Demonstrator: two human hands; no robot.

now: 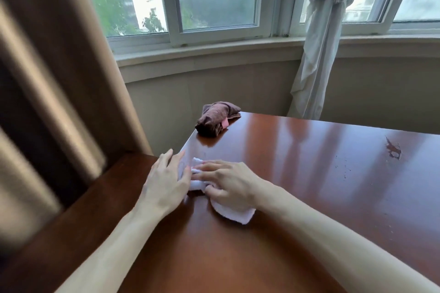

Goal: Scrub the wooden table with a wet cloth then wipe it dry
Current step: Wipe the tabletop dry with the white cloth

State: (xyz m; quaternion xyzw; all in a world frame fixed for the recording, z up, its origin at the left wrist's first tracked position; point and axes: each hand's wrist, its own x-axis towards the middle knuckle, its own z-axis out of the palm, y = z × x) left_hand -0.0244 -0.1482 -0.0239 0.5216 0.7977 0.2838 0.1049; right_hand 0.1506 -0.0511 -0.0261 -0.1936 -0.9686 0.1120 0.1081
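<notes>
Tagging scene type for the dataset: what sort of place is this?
Probably a home or hotel room: a glossy reddish-brown wooden table stands beside a curved bay of white-framed windows, with a knotted pale grey curtain and heavy tan drapes.

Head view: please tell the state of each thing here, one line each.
white cloth: crumpled, flat under both hands.
brown cloth: bunched, untouched at far corner.
wooden table: glossy, droplets at right.
left hand: fingers straight, on cloth.
right hand: presses cloth.
grey curtain: knotted.
</notes>
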